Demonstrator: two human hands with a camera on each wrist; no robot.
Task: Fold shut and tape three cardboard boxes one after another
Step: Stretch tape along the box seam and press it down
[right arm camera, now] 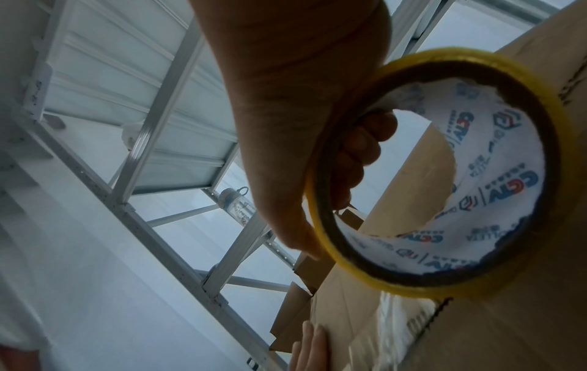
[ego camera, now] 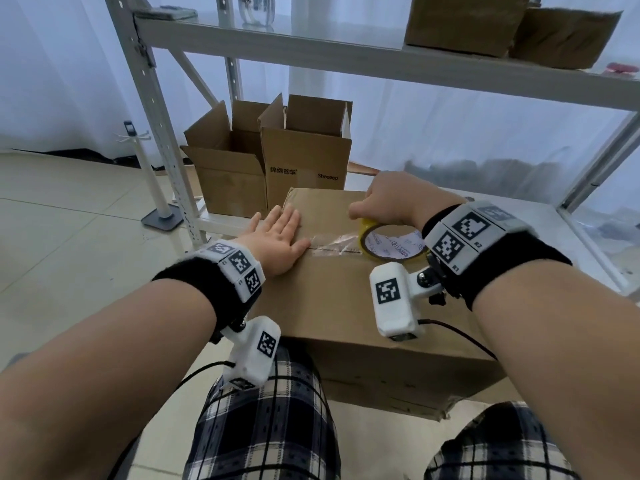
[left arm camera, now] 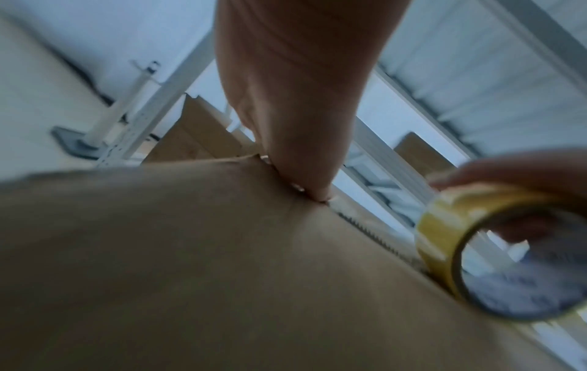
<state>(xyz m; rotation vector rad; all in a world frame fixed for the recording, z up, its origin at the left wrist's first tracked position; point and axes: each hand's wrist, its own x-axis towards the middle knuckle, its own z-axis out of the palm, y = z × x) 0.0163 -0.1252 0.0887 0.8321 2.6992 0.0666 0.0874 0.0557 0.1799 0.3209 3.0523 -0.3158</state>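
A closed cardboard box (ego camera: 346, 299) lies before me, over my knees. My left hand (ego camera: 277, 237) presses flat on its top at the left end of the centre seam, thumb on the start of a clear tape strip (ego camera: 332, 243). My right hand (ego camera: 384, 202) grips a yellow tape roll (ego camera: 391, 244) standing on the seam further right, fingers hooked through its core. In the left wrist view the left hand (left arm camera: 295, 125) bears down on the box (left arm camera: 190, 263) beside the roll (left arm camera: 495, 251). The right wrist view shows the right hand (right arm camera: 301, 125) round the roll (right arm camera: 444, 175).
Two open cardboard boxes (ego camera: 228, 161) (ego camera: 308, 154) stand behind on the low shelf of a white metal rack (ego camera: 162, 140). More boxes (ego camera: 485, 26) sit on the upper shelf. A white stand (ego camera: 152, 181) rises from the tiled floor at left.
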